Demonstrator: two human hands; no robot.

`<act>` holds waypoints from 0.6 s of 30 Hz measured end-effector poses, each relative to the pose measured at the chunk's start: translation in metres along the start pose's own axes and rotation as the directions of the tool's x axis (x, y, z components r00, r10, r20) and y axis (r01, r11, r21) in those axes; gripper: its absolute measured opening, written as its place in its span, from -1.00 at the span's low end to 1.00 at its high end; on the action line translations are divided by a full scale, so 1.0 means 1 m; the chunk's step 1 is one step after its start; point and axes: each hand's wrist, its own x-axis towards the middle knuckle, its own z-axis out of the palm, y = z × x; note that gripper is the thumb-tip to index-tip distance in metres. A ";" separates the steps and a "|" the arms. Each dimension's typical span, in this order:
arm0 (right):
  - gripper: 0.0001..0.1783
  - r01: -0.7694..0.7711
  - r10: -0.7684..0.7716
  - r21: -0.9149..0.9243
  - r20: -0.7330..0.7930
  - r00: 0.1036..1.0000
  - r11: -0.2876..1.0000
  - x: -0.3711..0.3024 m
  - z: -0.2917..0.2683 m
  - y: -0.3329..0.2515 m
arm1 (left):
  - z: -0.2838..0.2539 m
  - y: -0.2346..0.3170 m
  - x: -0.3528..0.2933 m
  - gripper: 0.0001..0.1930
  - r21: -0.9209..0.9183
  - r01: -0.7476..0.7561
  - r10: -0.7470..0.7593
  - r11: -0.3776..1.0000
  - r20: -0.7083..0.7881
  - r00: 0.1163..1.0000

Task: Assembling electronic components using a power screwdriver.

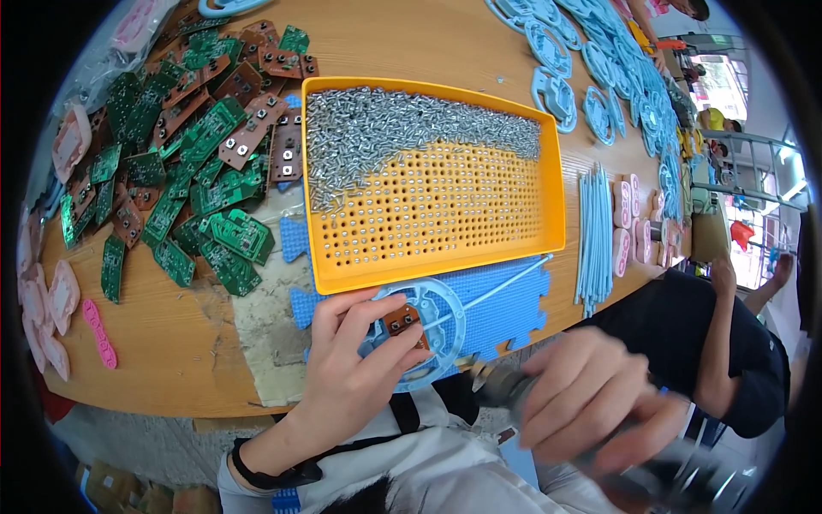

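Observation:
My left hand (347, 368) grips a light blue round plastic housing (458, 332) at the front edge of the table. Inside the housing sits a small brown circuit board (402, 320), partly covered by my fingers. A thin light blue rod (509, 281) sticks out from the housing toward the upper right. In my right hand (591, 398) is a dark electric screwdriver (505, 387), its tip pointing left close to the housing's lower right rim. Motion blurs that hand and the tool's rear end. Whether the tip touches the housing, I cannot tell.
Beyond my hands lies a yellow tray (437, 276) of silver screws (411, 120) over a perforated plate, by a blue foam mat (514, 317). Circuit boards (184, 171) pile up at left. Blue rods (594, 240), pink parts (632, 223) and blue housings (548, 51) lie right. A person (728, 343) sits close by.

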 end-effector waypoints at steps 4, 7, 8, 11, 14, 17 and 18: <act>-0.29 0.007 -0.074 -0.340 -0.184 0.980 0.940 0.010 -0.026 0.010 | 0.000 -0.001 -0.001 -0.65 -0.010 0.010 -0.010 1.000 0.005 1.000; -0.17 0.103 -0.157 -0.363 -0.122 0.980 0.926 0.009 -0.058 0.030 | -0.001 0.001 0.001 -0.66 -0.012 0.021 -0.021 1.000 0.019 1.000; -0.13 0.054 -0.115 -0.319 -0.177 0.977 0.946 0.007 -0.062 0.033 | 0.000 0.001 0.001 -0.66 -0.013 0.020 -0.020 1.000 0.019 1.000; -0.08 0.016 -0.085 -0.301 -0.220 0.972 0.953 0.008 -0.069 0.042 | 0.001 0.001 0.000 -0.68 -0.005 0.017 -0.017 1.000 0.006 1.000; -0.13 0.049 -0.146 -0.371 -0.238 0.960 0.927 0.010 -0.068 0.055 | 0.000 0.001 0.000 -0.70 -0.003 0.021 -0.021 1.000 0.001 1.000; -0.15 0.040 -0.168 -0.416 -0.278 0.946 0.909 0.007 -0.067 0.059 | 0.000 0.001 0.001 -0.69 0.008 0.009 -0.009 1.000 0.003 1.000; -0.15 0.011 -0.145 -0.417 -0.293 0.945 0.909 0.006 -0.067 0.059 | 0.000 0.001 0.001 -0.69 0.009 0.012 -0.012 1.000 0.007 1.000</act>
